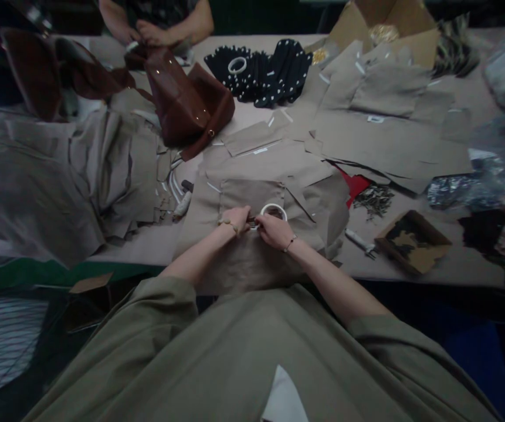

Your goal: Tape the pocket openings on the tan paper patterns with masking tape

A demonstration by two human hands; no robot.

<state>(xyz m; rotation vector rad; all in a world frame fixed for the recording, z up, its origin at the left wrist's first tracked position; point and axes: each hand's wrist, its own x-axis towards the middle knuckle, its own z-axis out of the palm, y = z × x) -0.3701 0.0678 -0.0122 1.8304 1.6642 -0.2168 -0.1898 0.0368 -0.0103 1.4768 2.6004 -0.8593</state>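
Stacked beige fabric pieces lie in front of me, partly over the table edge. My left hand is closed at their middle, its fingertips meeting those of my right hand, which is closed too. Between the fingertips is something small and dark with a whitish part, too small to name. A white tape roll lies just beyond my right hand, partly hidden by it. White strips mark several of the fabric pieces beyond my hands.
Left, a crumpled beige fabric heap and a brown leather bag; behind it, a person's hands. Dotted black fabric lies ahead. Right: metal pieces, pliers, a small cardboard box, clear plastic.
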